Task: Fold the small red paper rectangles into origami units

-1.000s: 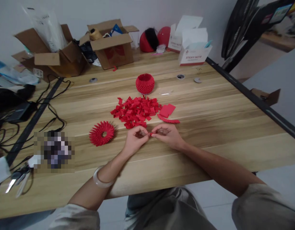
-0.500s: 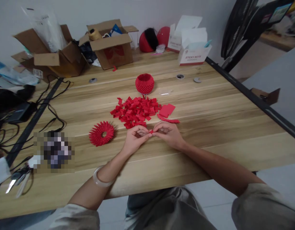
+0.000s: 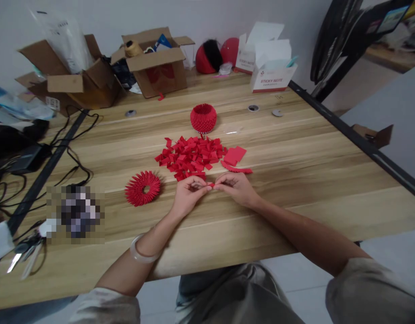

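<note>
The wood-grain table (image 3: pixel 227 234) fills most of the view. At its far left sits a cardboard carton (image 3: pixel 95 90) with its flaps up; a second carton (image 3: pixel 163 74) is to its right, and a white sticky-note box (image 3: pixel 270 81) is at the far right. In the middle lies a loose pile of red paper pieces (image 3: pixel 194 153). Just near of it, the left hand (image 3: pixel 189 195) and right hand (image 3: pixel 239 189) meet, each with thumb and forefinger pinched together and the other fingers curled loosely. A red pleated bowl (image 3: pixel 203 120) stands upright on the far side of the pile; a spiky red ring (image 3: pixel 136 191) lies to its near left. Flat red slips (image 3: pixel 234 155) are at the pile's right, with a curved red strip (image 3: pixel 239 170) just near of them. Smallest is the red piece (image 3: pixel 211 185) held between both hands' fingertips. The step in hand looks like folding or pressing it; the next move seems to call for a light, steady pinch. Its exact fold cannot be made out.
</note>
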Action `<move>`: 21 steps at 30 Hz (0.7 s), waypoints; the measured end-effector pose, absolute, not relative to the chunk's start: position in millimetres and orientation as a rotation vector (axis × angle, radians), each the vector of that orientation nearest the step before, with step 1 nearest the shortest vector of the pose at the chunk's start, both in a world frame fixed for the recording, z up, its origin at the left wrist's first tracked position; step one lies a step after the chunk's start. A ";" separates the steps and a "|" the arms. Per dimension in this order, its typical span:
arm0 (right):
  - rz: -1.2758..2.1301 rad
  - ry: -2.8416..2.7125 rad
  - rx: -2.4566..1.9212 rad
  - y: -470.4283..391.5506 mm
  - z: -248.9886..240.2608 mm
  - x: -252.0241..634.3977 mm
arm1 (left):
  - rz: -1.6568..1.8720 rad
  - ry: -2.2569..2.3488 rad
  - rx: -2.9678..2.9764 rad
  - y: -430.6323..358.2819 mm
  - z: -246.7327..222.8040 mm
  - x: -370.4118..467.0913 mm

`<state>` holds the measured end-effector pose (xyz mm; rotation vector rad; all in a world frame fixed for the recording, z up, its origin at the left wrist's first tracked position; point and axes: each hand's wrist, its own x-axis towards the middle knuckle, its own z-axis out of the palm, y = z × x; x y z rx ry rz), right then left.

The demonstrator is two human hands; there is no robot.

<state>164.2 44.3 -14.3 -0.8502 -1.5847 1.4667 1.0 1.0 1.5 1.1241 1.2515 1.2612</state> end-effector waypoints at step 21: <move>1.539 -1.453 -0.729 44.0 -13.6 163.0 | 1.285 1.298 1.307 -3.5 1.3 1.5</move>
